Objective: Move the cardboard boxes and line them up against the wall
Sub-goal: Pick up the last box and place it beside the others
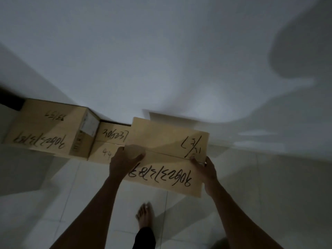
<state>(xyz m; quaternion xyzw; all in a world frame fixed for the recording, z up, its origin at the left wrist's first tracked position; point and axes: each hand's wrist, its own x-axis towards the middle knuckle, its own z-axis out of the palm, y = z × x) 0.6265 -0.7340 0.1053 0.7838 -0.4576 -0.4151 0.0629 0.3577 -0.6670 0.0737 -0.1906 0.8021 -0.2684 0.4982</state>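
At the foot of the plain white wall (161, 51), both bare arms extend forward and down from the lower edge of the view. The left hand (124, 159) lies over the near left corner of a flat rectangular tan cardboard box with black handwritten numbers (167, 155), palm on the top face and fingers curled over the left edge. The right hand (206, 169) clamps the right edge of the same box, thumb on the top face and fingers hidden below. Both hands are closed on this box. Whether the box rests on the floor or is held clear of it cannot be determined.

The held box sits near the wall, its far edge close to the wall base. Its left edge overlaps a lower tan cardboard box marked "44" (107, 141), which is just beside it. Further left stands a taller tan cardboard box with a white label on its side (50, 130), touching the lower box. All three form a row along the wall.

The white tiled floor (80, 203) is smooth, with thin grout lines. Broad soft shadows cross the wall and floor. The cardboard is matte, with a straight seam across the held box's top face. One bare foot (145, 214) stands on the tiles below the box, with a dark trouser leg (144, 238) behind it.
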